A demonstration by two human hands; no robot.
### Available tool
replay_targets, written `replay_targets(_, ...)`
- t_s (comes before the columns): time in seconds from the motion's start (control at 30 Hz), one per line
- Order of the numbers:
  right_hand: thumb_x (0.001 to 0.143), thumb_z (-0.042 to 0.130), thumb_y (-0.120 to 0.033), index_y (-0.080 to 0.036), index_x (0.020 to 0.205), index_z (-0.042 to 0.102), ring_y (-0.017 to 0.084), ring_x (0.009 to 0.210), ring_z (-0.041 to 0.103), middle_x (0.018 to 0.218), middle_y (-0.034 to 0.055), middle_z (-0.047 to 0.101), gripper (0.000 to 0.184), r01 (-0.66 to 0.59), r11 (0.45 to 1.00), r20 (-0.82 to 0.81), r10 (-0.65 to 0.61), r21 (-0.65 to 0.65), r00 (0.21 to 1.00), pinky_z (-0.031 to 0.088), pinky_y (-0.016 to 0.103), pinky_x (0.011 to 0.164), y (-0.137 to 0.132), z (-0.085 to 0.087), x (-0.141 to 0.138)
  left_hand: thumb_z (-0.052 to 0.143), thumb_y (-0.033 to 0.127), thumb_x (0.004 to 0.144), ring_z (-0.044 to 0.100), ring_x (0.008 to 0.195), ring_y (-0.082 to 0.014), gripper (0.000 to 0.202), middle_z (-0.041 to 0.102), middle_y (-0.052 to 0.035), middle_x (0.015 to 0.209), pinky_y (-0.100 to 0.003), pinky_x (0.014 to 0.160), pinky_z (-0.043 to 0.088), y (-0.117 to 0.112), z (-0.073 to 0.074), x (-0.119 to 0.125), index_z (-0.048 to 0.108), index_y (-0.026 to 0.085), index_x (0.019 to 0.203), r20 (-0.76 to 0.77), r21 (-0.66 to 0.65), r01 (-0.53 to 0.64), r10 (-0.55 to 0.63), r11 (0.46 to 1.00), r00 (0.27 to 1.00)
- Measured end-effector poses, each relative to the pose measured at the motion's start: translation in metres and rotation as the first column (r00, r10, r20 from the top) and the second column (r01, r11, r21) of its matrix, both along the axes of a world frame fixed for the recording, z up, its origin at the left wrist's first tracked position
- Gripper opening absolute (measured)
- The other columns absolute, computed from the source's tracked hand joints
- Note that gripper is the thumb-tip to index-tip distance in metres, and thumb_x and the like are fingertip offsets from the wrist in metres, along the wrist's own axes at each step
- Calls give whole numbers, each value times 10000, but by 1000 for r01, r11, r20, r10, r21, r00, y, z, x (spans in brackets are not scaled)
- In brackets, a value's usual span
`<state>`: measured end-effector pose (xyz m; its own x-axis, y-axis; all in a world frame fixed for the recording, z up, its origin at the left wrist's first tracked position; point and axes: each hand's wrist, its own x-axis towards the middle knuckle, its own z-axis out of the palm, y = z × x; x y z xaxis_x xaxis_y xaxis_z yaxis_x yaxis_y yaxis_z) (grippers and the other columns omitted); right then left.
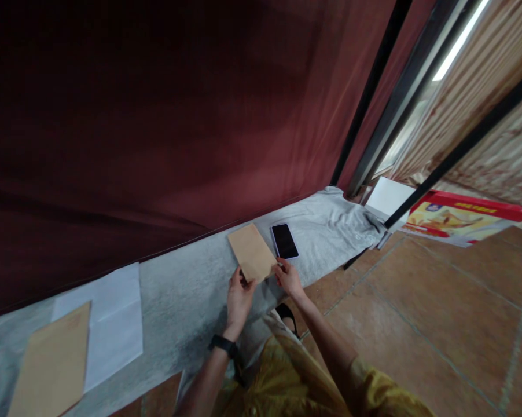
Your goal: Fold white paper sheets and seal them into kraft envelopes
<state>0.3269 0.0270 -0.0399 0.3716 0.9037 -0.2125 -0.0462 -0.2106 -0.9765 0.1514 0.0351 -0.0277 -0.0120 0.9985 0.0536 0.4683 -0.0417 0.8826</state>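
A small tan paper envelope (252,252) is held between my two hands, over the grey cloth of the bench. My left hand (240,294) pinches its near left edge, thumb and fingers closed on the paper. At its near right corner, my right hand (286,276) also grips the envelope. Just right of it lies a dark-screened phone (285,241) with a pale rim, close to my right fingertips. Farther left, a larger tan envelope (55,362) partly covers white paper sheets (116,324).
The grey cloth (174,301) covers a narrow bench along a dark red curtain (178,127). Black poles (369,98) rise at the right. A red and yellow printed box (456,217) and a white panel (389,200) lie on the tiled floor (421,301).
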Motion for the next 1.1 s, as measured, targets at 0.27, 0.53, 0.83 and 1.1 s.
replay_targets(0.27, 950, 480, -479, -98, 1320, 592, 120, 436, 502, 543, -53, 541, 542, -101, 991, 107, 110, -85, 988, 377, 212, 428, -5, 11, 4, 533, 317, 965, 652, 1172, -260, 492, 645, -174, 1324, -353, 944, 530, -26, 10, 4, 468, 156, 1426, -591, 129, 162, -55, 978, 805)
replay_targets(0.53, 1014, 372, -461, -133, 1171, 676, 129, 450, 529, 550, -18, 580, 473, -188, 975, 304, 215, -118, 928, 383, 218, 465, -4, 11, 7, 464, 284, 999, 659, 1129, -250, 391, 672, -148, 1292, -334, 935, 506, -27, 22, 10, 542, 156, 1360, -762, 113, 203, -46, 973, 646)
replay_targets(0.83, 1020, 366, -445, -161, 1191, 678, 141, 468, 553, 570, -14, 594, 456, -195, 972, 344, 229, -130, 911, 411, 227, 493, -6, 13, 6, 443, 276, 1010, 664, 1102, -232, 382, 676, -138, 1281, -325, 902, 515, -23, 23, 6, 550, 164, 1359, -749, 68, 184, -72, 981, 659)
replay_targets(1.1, 995, 394, -371, -152, 1131, 682, 124, 461, 537, 560, -25, 575, 387, -185, 973, 343, 222, -139, 913, 391, 197, 458, -7, 12, 6, 488, 254, 992, 663, 1084, -223, 377, 685, -115, 1255, -316, 874, 517, -21, 21, 5, 560, 200, 1358, -734, 55, 174, -78, 983, 674)
